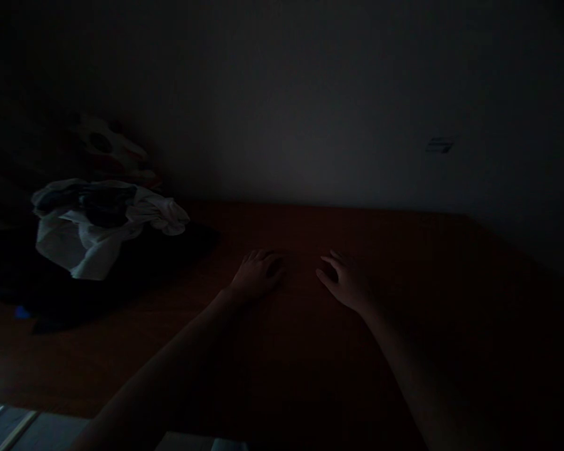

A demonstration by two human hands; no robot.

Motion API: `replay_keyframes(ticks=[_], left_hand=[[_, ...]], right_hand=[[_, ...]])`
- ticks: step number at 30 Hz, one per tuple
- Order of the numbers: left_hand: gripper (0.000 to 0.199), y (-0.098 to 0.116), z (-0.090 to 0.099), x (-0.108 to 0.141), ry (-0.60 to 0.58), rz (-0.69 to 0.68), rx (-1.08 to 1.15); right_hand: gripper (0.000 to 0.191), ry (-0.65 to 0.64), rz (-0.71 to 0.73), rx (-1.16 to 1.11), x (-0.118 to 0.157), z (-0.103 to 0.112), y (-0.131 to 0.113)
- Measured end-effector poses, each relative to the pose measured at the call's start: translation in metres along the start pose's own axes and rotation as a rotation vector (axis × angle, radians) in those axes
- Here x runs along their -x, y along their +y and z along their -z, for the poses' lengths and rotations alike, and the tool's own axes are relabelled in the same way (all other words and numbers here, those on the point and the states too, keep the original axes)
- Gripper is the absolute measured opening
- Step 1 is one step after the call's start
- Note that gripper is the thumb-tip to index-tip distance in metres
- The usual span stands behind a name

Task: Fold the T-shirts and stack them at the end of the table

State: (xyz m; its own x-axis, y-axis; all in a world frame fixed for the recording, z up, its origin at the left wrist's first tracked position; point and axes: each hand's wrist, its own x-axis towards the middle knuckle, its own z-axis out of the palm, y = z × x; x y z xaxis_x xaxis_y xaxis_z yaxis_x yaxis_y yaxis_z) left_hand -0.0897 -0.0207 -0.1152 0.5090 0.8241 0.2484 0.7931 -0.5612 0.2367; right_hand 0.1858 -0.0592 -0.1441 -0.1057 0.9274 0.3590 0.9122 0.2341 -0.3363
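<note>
The view is very dark. My left hand (257, 274) rests on a reddish-brown wooden surface (301, 338), its thumb apart from the fingers and nothing in it. To its right, my right hand (345, 280) is also at the surface, thumb and fingers spread with a gap between them, holding nothing. The two hands do not touch. Left of my left hand lies a crumpled white cloth (98, 247) with dark patches, on top of a black cloth-like heap (145, 263).
Behind the white cloth is a dim white, red and black item (117, 147), too dark to name. A grey wall (301, 125) rises behind the surface, with a socket-like plate (439, 145) at right. A small blue patch (22, 312) shows at left.
</note>
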Motion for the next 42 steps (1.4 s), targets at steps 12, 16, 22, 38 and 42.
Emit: replay_keyframes(ticks=[12, 16, 22, 38, 42], left_hand=[[0.045, -0.0012, -0.0018, -0.0002, 0.002, 0.004, 0.015], [0.046, -0.0002, -0.0008, -0.0004, -0.006, 0.006, 0.005], [0.046, -0.0003, -0.0006, -0.0004, -0.009, -0.009, 0.004], [0.045, -0.0015, -0.0017, 0.0, -0.002, -0.001, 0.005], [0.045, -0.0009, -0.0012, 0.0003, 0.007, -0.008, 0.008]], right_hand=[[0.046, 0.003, -0.008, 0.008, -0.0006, 0.0016, -0.0024], [0.045, 0.004, -0.015, -0.008, -0.0003, 0.0024, -0.0023], [0.044, 0.0, -0.016, -0.023, -0.0004, 0.0018, -0.0002], [0.046, -0.005, -0.023, -0.043, -0.0004, 0.0023, -0.0008], [0.045, -0.008, -0.016, -0.04, 0.0001, 0.0021, 0.0003]])
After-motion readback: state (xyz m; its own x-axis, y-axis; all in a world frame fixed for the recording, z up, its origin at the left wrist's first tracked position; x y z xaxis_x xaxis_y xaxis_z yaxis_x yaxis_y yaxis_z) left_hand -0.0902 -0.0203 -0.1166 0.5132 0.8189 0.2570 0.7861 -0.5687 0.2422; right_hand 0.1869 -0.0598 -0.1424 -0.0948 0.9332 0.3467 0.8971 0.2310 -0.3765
